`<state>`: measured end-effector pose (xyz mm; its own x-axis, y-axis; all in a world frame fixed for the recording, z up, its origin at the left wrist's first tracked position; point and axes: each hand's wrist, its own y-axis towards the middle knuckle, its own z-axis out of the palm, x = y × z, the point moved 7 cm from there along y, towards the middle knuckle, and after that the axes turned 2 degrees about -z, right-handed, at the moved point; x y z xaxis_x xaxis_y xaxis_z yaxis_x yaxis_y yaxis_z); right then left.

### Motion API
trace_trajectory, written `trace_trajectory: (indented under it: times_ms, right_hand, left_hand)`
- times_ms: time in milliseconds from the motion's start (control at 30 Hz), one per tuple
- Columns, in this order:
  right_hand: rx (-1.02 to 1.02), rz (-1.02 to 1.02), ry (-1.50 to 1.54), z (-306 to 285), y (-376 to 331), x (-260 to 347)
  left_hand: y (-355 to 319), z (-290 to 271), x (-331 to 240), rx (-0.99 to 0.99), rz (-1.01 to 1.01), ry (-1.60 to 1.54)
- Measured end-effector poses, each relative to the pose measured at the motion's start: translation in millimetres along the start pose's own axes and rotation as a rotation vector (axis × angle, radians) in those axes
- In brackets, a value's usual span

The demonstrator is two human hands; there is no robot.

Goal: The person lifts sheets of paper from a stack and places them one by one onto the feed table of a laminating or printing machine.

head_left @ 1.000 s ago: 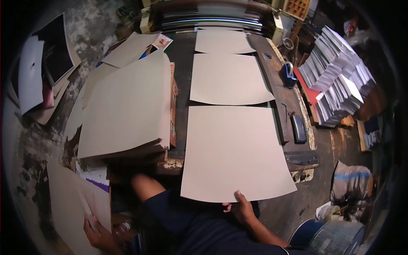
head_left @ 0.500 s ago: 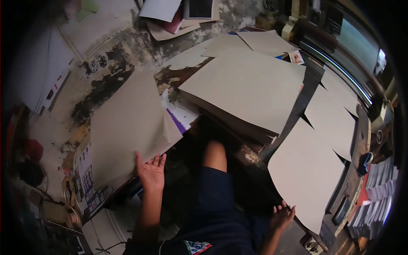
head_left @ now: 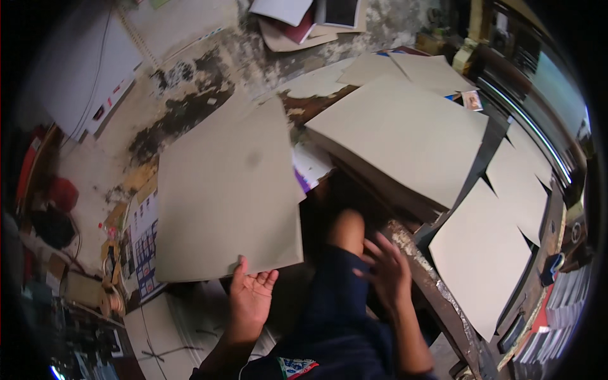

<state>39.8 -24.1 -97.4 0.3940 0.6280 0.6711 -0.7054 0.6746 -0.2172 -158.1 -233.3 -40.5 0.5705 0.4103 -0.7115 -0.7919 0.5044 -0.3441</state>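
A large grey-beige cardboard sheet [head_left: 221, 196] lies on a stack at the left. My left hand [head_left: 251, 297] is at its near edge, palm up. The thumb tip overlaps the sheet and the other fingertips touch along the edge, not wrapped round it. Over my lap, beside my knee, my right hand [head_left: 387, 271] is held with fingers spread and nothing in it, somewhat blurred. A thick stack of similar cardboard [head_left: 399, 139] stands ahead to the right. Further right, single cardboard sheets [head_left: 481, 253] lie on the dark bed of a machine.
A machine with a long shiny roller [head_left: 525, 130] stands at the far right. Bundled paper stacks [head_left: 567, 304] sit at the right edge. A worn table edge [head_left: 430, 272] runs beside my right forearm. Books and boards [head_left: 304, 22] lie by the stained wall.
The cardboard sheet at the left has settled flat, and my left hand has come against its near edge. My right hand has moved left from the machine-bed sheets to over my lap. The view has shifted.
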Motion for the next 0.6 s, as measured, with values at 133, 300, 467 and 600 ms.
trace_trajectory:
  times_ms: [133, 300, 467, 600]
  right_hand:
    - [0.205, 0.418, -0.057, 115.4, 86.3, -30.9]
    - [0.275, 0.116, -0.348, 152.5, 126.4, -34.8]
    - [0.312, -0.123, -0.505, 160.7, 100.5, -15.1]
    - [0.280, -0.285, -0.439, 133.8, 68.0, 61.8]
  left_hand:
    - [-28.3, -25.0, 5.0, 0.071, -0.103, 0.044]
    - [8.8, -95.5, -54.6, 0.077, 0.198, -0.260]
    - [35.1, -159.1, -87.9, 0.155, 0.293, -0.032]
    - [39.4, -107.1, -51.4, 0.076, 0.336, 0.027]
